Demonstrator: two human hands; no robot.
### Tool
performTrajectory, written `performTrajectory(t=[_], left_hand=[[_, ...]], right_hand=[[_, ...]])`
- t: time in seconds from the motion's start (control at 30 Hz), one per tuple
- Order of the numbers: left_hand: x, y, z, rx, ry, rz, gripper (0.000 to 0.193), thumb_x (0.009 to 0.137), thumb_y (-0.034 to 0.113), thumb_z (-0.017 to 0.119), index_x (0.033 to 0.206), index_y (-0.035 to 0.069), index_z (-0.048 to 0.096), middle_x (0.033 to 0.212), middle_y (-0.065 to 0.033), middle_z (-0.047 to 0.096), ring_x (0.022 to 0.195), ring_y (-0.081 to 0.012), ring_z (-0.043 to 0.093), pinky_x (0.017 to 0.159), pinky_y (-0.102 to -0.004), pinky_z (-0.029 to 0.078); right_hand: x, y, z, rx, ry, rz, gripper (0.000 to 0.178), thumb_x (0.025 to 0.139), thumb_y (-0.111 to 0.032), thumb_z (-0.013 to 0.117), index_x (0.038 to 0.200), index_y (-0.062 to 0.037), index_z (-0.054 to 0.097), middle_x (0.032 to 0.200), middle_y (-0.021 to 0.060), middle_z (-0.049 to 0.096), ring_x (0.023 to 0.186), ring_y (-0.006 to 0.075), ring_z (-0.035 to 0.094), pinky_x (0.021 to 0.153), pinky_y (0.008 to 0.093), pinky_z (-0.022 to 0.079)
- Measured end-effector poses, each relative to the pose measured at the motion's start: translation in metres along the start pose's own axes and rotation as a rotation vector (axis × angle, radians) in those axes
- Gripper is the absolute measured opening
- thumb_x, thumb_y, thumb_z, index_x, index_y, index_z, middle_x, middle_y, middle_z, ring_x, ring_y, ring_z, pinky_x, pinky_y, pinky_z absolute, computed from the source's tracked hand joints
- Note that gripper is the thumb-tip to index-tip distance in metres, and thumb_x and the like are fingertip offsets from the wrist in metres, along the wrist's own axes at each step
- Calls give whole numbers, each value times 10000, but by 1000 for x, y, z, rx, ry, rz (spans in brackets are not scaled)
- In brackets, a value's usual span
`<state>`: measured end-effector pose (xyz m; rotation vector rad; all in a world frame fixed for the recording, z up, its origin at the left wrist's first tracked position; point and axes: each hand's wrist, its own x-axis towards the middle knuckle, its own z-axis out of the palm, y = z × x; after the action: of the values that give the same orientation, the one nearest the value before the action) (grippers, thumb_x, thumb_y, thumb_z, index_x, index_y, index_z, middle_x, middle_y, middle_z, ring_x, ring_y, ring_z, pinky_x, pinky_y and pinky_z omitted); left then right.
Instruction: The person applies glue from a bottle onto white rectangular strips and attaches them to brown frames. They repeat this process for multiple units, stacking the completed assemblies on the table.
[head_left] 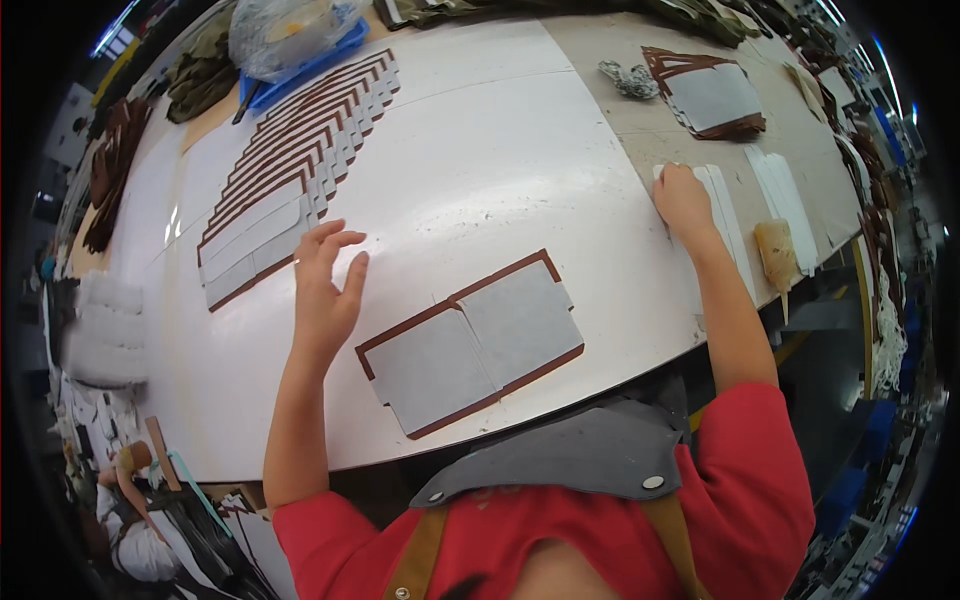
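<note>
Left hand (328, 300) empty, fingers apart; right hand (685, 200) curled at white strips (735, 218), grip cannot be told; brown-edged panel (425, 370) flat on table (480, 160) between forearms, seemingly unfinished; fanned row (255, 240) at left probably done, upper-right stack (715, 97) probably left.

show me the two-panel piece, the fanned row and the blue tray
Two-panel piece (469, 345): head view, beside its centre seam.
Fanned row (255, 241): head view, on its frontmost panel.
Blue tray (302, 77): head view, on its near side.
</note>
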<state>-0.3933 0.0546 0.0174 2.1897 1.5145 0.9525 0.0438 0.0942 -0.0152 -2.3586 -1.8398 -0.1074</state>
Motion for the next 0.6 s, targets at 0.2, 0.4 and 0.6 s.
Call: performTrajectory(t=[0.2,0.4,0.6], left_hand=[[-16,28,10,-52,-94,-68,174,839,92,581,1010,65,591,1200,-131,496,1158,-298,439,976,-377,344],[-38,62,21,-372,-192,-145,171,857,74,566,1023,50,595,1169,-102,515,1087,-231,492,901,-314,413],[-57,84,47,-1080,-482,-531,367,925,129,512,1269,18,451,1249,-123,491,1041,-209,556,907,-331,439]], right_hand=[[18,21,18,-67,-28,-83,159,810,-110,517,851,23,594,828,183,629,751,350,624,644,420,491],[-15,-33,-60,1216,-172,23,103,862,-108,563,879,-9,541,727,27,555,463,49,488,367,183,358],[-68,-112,-95,1868,-50,-244,115,919,-66,475,989,22,496,752,105,593,520,136,558,420,245,456]])
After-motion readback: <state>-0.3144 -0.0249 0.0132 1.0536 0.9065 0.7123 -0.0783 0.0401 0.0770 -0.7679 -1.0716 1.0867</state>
